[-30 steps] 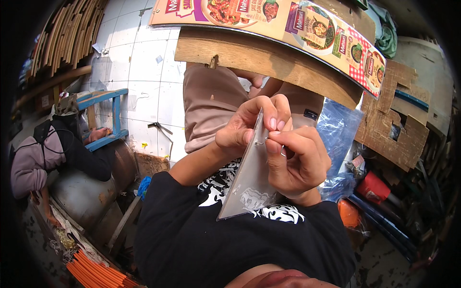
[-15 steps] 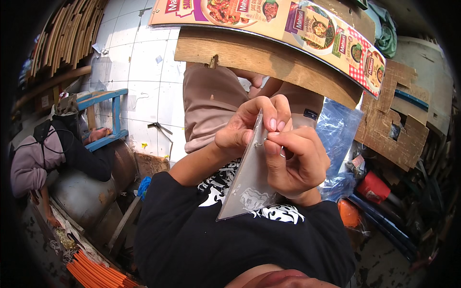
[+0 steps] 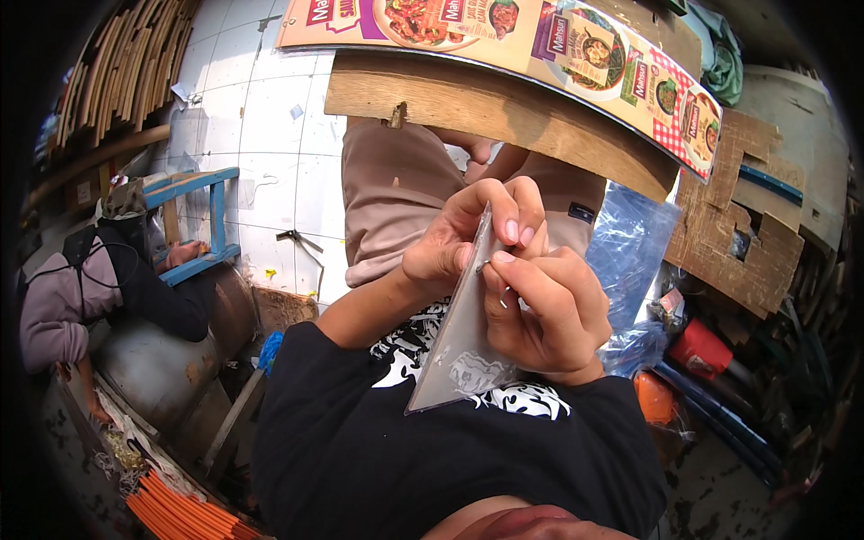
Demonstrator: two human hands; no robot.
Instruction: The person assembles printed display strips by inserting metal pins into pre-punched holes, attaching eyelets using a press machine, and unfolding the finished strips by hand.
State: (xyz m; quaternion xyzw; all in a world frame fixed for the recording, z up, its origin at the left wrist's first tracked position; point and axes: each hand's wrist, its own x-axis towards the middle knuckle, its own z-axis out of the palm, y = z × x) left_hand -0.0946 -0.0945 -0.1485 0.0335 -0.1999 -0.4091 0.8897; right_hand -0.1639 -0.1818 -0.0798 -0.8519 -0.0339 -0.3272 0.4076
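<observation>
My left hand (image 3: 454, 236) is closed on the upper end of a thin, greyish see-through plastic panel (image 3: 450, 360). The panel tilts in front of my chest, its lower corner near my black shirt. Against the panel's right face, my right hand (image 3: 558, 310) pinches a thin, bent metal wire (image 3: 503, 301) between thumb and forefinger. Those fingertips are at a small spot close to the panel's upper edge, perhaps a hole. Most of the wire is hidden by the fingers.
Beyond my knees, a wooden bench (image 3: 504, 103) carries a long printed board (image 3: 504, 36) with food pictures. At left, another person (image 3: 72, 297) sits by a blue frame (image 3: 216, 211). Clear plastic film (image 3: 634, 234) and cut brown boards (image 3: 738, 225) lie to the right.
My right hand has shifted slightly left, bringing its fingertips against the panel. The wire has moved left with it and turned. My left hand and the panel stay almost still.
</observation>
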